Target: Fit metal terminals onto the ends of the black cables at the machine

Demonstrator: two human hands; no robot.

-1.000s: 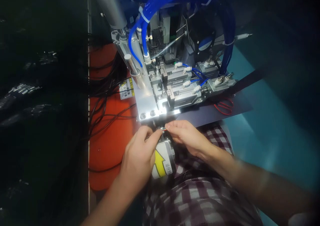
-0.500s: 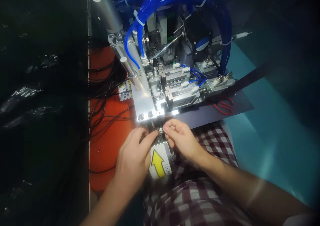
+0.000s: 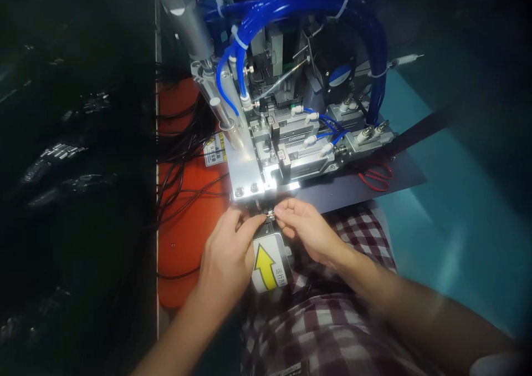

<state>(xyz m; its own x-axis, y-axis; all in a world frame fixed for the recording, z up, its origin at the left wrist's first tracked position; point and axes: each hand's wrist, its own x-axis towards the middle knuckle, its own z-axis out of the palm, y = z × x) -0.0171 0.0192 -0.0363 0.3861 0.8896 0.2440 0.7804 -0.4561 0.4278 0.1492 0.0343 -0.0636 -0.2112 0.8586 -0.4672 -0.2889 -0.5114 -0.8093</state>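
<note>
My left hand (image 3: 228,251) and my right hand (image 3: 305,227) meet just below the front edge of a metal fixture plate (image 3: 245,168). Between their pinched fingertips is a small shiny metal part (image 3: 270,216); both hands are closed on it. Right under the hands sits a white label with a yellow arrow (image 3: 269,266). My checked shirt (image 3: 328,320) fills the lower middle of the view.
The machine (image 3: 291,115) carries blue air hoses (image 3: 291,4), silver cylinders and white fittings. Black cables (image 3: 183,143) lie over an orange mat (image 3: 183,237) on the left. Red wires (image 3: 376,177) rest on a dark sheet at the right, beside a teal surface (image 3: 449,198).
Both hands stay pinched together on the small part at the plate's edge. The view has shifted slightly to the left, so everything sits a little further right.
</note>
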